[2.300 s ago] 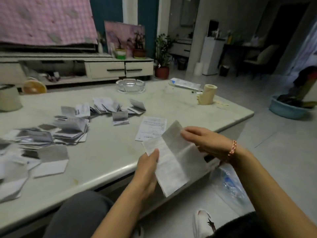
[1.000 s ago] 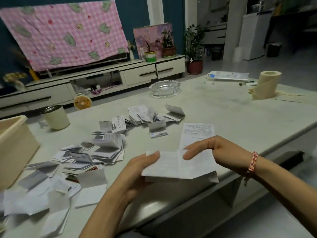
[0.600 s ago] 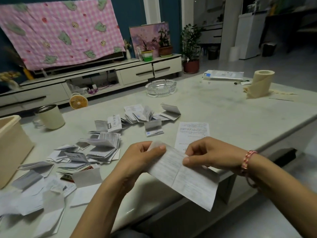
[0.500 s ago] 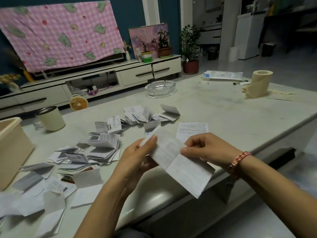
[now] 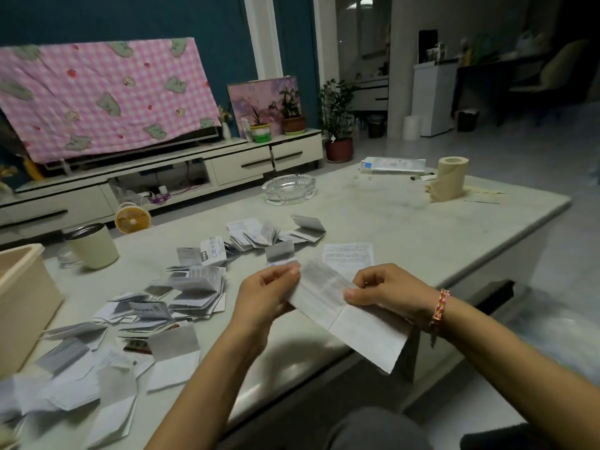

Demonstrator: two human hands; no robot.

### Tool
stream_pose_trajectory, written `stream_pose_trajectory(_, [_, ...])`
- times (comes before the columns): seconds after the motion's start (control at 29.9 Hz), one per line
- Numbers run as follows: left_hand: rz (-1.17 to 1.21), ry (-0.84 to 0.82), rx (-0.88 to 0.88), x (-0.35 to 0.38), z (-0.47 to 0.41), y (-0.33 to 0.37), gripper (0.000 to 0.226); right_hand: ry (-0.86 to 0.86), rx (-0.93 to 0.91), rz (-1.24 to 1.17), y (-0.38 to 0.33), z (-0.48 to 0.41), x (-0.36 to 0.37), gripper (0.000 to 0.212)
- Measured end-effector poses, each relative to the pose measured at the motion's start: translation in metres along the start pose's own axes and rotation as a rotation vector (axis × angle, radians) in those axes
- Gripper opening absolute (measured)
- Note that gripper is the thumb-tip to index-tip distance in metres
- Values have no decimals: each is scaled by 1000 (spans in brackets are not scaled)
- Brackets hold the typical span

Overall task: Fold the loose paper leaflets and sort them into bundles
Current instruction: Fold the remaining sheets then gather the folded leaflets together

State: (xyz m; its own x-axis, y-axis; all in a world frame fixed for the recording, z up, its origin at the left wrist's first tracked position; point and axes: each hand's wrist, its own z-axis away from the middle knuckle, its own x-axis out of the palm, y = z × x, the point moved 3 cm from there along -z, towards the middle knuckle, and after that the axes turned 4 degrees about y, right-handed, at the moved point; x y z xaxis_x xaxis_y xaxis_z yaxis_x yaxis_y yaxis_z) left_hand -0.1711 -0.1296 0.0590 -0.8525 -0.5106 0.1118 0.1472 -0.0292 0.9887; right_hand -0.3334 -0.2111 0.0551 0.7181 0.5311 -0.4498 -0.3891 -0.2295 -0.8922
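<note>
I hold one long creased paper leaflet (image 5: 344,315) above the table's near edge; it slants down to the right. My left hand (image 5: 264,298) pinches its upper left end. My right hand (image 5: 386,292) pinches it near the middle, thumb on top. A flat unfolded leaflet (image 5: 349,256) lies on the table just beyond my hands. Folded leaflets lie in a heap (image 5: 194,287) to the left, a smaller cluster (image 5: 269,235) sits farther back, and loose half-folded ones (image 5: 97,378) spread at the near left.
The pale table (image 5: 406,235) also carries a glass ashtray (image 5: 289,190), a cream mug (image 5: 92,245), a beige box (image 5: 19,300) at the left edge, a tissue roll (image 5: 449,183) and a flat packet (image 5: 393,165) at the far right.
The leaflet went from held level and folded to opened out and slanting down right. My left hand moved to its upper end; the right hand slid toward its middle.
</note>
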Motion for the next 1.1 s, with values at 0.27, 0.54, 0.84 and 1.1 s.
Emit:
stream_pose_trajectory(0.27, [-718,-225,445,-1,34,35,22,-81,-15,344,-51,39,8,29])
stream_pose_trajectory(0.54, [-552,-288,403,-34,46,54,12,-105,-45,485,-95,56,13,16])
stream_pose_trajectory(0.84, [-497,-261,488,-36,45,87,14,-150,1,604,-120,68,-21,13])
stream_pose_trajectory(1.1, [-222,-92,437,-40,38,94,12,-68,-35,168,-116,36,-4,12])
